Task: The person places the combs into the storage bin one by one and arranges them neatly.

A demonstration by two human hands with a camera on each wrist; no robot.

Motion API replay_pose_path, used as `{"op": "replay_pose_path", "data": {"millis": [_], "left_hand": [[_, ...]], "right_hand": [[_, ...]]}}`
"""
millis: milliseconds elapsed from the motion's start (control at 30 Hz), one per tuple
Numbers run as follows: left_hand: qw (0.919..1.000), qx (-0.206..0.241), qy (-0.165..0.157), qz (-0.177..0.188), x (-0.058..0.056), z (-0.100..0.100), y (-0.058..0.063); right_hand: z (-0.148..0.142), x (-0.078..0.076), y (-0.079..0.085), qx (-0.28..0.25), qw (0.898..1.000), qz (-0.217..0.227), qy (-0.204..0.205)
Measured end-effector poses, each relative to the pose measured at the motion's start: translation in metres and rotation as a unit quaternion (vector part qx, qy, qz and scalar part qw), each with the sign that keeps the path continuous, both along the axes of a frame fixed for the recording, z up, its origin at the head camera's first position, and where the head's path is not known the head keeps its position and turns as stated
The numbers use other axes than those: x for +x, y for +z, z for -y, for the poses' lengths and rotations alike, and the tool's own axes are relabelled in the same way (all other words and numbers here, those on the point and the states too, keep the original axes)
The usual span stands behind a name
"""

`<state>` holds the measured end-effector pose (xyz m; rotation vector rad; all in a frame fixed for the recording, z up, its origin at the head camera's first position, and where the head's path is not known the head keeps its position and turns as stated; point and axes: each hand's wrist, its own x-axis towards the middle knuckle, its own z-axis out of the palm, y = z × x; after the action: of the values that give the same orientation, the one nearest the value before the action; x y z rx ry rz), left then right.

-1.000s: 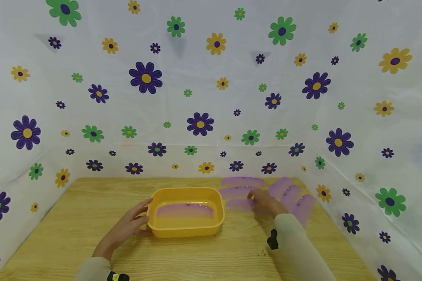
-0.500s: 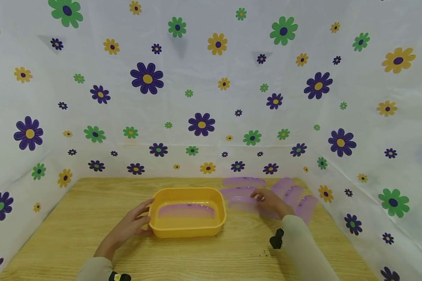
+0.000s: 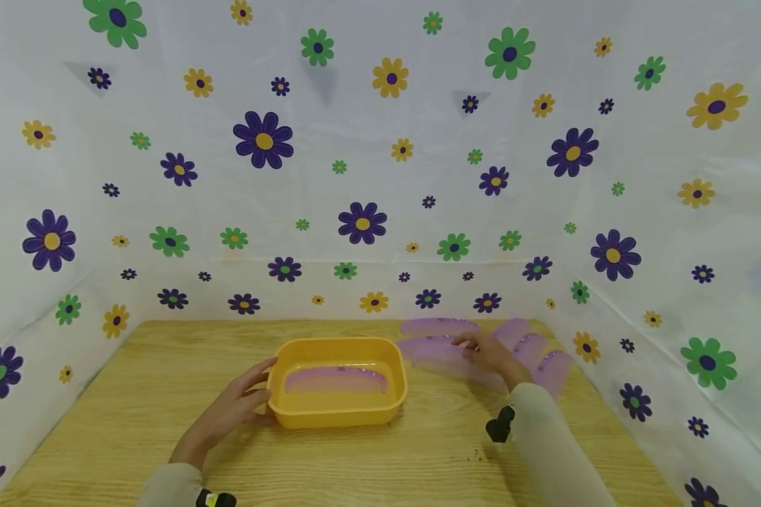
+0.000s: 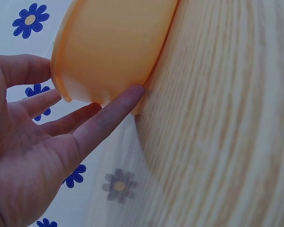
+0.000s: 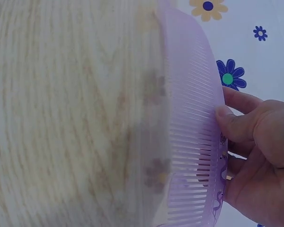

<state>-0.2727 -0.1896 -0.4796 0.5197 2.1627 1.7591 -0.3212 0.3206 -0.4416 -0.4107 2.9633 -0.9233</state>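
Observation:
A purple see-through comb [image 3: 440, 355] is pinched by my right hand [image 3: 490, 355] along its spine, thumb on one side and fingers on the other. In the right wrist view the held comb [image 5: 191, 71] stands tilted, teeth toward the wooden table. My left hand [image 3: 231, 401] rests against the left end of a yellow plastic basin [image 3: 336, 419]. Its fairly straight fingers touch the rim, and the thumb [image 4: 118, 111] lies low on the wall. Inside the basin lies one purple comb [image 3: 335, 380].
Two more purple combs lie behind the held one, the farther comb [image 3: 437, 326] near the table's back edge. Three slanted combs, one of them the nearest comb [image 3: 553, 370], lie to the right. Dark specks [image 3: 475, 455] mark the wooden table [image 3: 330, 468]. Flowered white sheeting [image 3: 380, 176] encloses it.
My right hand has lifted the front comb off the table and moved it slightly up and away, so it now overlaps the comb behind. My left hand and the basin have stayed put.

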Motion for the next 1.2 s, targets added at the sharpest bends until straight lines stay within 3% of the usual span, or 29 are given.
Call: {"op": "replay_pose_path", "data": {"millis": [567, 1200], "left_hand": [[1.0000, 0.002, 0.000, -0.004, -0.001, 0.001, -0.001], [1.0000, 0.000, -0.002, -0.004, -0.001, 0.000, -0.002]], "right_hand": [[0.013, -0.001, 0.033, 0.006, 0.999, -0.031, 0.020], [0.037, -0.002, 0.053, 0.029, 0.998, -0.056, 0.026]]}}
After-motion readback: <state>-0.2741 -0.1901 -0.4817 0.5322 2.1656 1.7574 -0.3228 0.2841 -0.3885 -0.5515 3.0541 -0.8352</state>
